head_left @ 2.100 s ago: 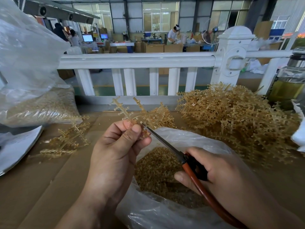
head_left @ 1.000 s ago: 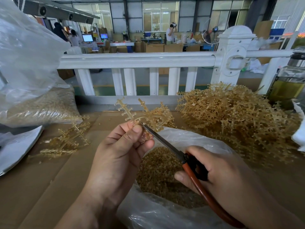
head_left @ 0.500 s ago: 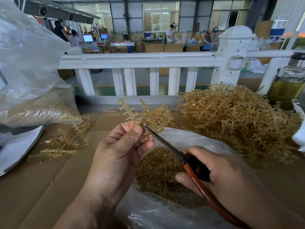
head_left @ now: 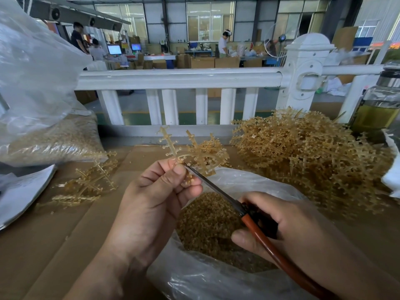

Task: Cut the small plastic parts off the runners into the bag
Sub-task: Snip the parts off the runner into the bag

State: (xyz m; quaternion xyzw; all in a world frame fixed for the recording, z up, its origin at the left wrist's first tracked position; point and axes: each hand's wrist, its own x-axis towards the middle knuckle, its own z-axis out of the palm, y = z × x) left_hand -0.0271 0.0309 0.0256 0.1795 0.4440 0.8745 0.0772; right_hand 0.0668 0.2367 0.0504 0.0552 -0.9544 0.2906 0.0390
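- Runners (head_left: 303,161) of amber plastic lie heaped on the right of the cardboard-covered surface (head_left: 54,245), below a white railing (head_left: 179,77).
- A large clear sack (head_left: 43,105), part-filled with tan pieces, slumps at far left.
- An open bag (head_left: 216,284) sits at the near edge between the person's forearms, with small plastic parts (head_left: 207,224) pooled inside.
- The left hand (head_left: 151,204) pinches one runner (head_left: 194,152) between thumb and fingers, above the far side of the bag's mouth.
- The right hand (head_left: 292,230) grips red-handled snips (head_left: 216,190), fingers wrapped round the handle and the blade tip touching the held runner beside the left thumb.
- A few loose runners (head_left: 86,182) lie on the cardboard, left of the hands.
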